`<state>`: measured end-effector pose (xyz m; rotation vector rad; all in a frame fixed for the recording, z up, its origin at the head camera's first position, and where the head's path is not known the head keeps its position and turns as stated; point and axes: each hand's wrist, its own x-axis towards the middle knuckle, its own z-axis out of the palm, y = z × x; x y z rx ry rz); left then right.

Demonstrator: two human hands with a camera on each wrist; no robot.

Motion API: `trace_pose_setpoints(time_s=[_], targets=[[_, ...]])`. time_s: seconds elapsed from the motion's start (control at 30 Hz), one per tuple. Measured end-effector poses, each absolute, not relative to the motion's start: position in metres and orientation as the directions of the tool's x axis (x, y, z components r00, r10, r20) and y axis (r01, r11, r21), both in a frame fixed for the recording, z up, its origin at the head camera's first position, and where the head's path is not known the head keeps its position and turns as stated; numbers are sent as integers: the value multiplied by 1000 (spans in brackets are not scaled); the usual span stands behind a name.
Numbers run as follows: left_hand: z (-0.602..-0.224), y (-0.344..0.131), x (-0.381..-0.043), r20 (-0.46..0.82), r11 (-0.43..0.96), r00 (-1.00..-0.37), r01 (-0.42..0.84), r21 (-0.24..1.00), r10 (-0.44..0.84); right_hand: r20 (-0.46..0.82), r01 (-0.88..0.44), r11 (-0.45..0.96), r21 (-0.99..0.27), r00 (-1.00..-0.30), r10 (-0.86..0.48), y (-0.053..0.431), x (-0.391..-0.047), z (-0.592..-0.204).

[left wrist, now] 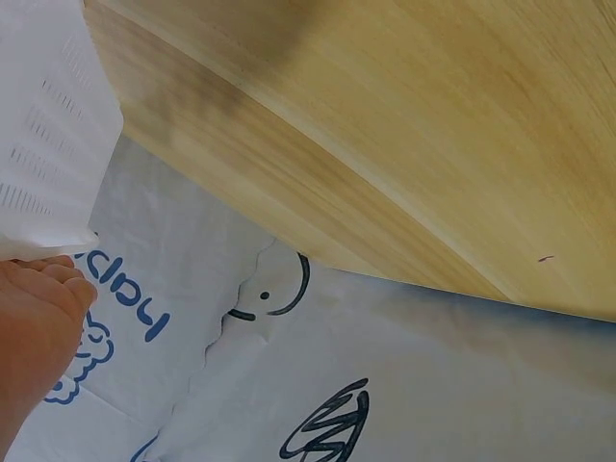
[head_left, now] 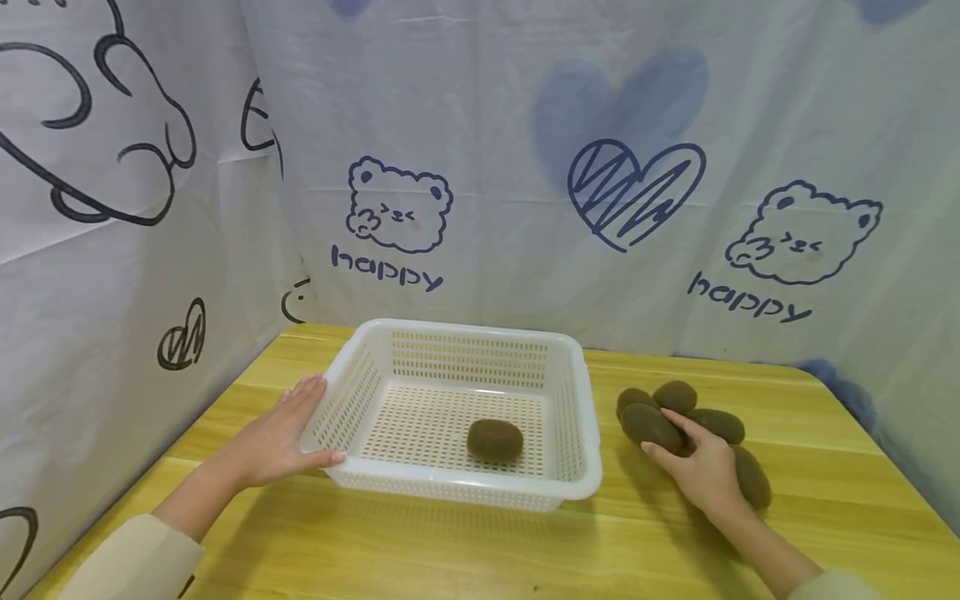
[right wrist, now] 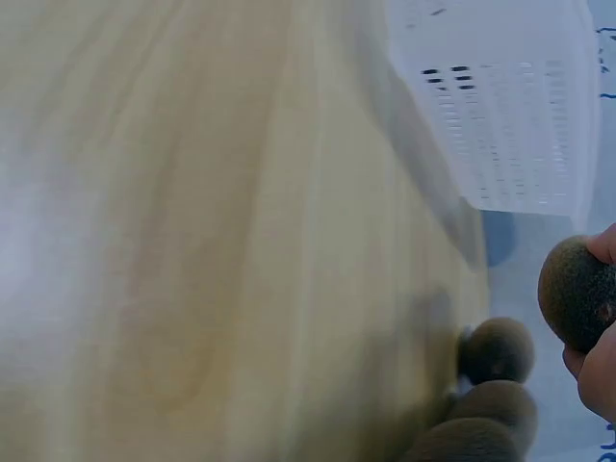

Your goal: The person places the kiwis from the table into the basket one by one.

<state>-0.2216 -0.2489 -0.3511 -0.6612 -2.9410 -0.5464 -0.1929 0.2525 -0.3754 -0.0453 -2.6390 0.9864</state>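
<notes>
A white plastic basket [head_left: 450,481] with slotted sides stands on the table, and one brown kiwi [head_left: 495,441] lies on its floor. At the basket's left front corner my left hand [head_left: 281,433] rests against the rim, thumb at the front and fingers spread along the left side. In the left wrist view, that hand [left wrist: 38,308] touches the basket's edge [left wrist: 58,144]. To the right of the basket, my right hand [head_left: 701,467] holds another kiwi [head_left: 649,427] between thumb and fingers. The right wrist view shows this held kiwi [right wrist: 576,294] raised above the table.
Several more kiwis lie around the right hand, among them one at the back [head_left: 676,396] and one partly behind the hand [head_left: 752,479]. The wooden table [head_left: 420,554] meets a printed cloth [head_left: 487,275] at the back, with more cloth along the left.
</notes>
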Motion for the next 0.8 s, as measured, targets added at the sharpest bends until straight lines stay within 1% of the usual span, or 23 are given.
trace_pose_setpoints(time_s=[0.27,0.4,0.57,0.8], targets=[[-351,-249,-221,149,841,-904,428,330,401,361,-146,726,-671,-921,148,252,-199,-356],[-351,-249,-221,150,842,-904,428,329,401,390,-154,733,-662,-906,162,249,-203,-348],[-351,-249,-221,150,838,-902,432,332,406,372,-134,765,-630,-917,146,245,-203,-340],[-350,-249,-221,148,838,-900,435,330,410,364,-190,719,-669,-927,94,235,-208,-327]])
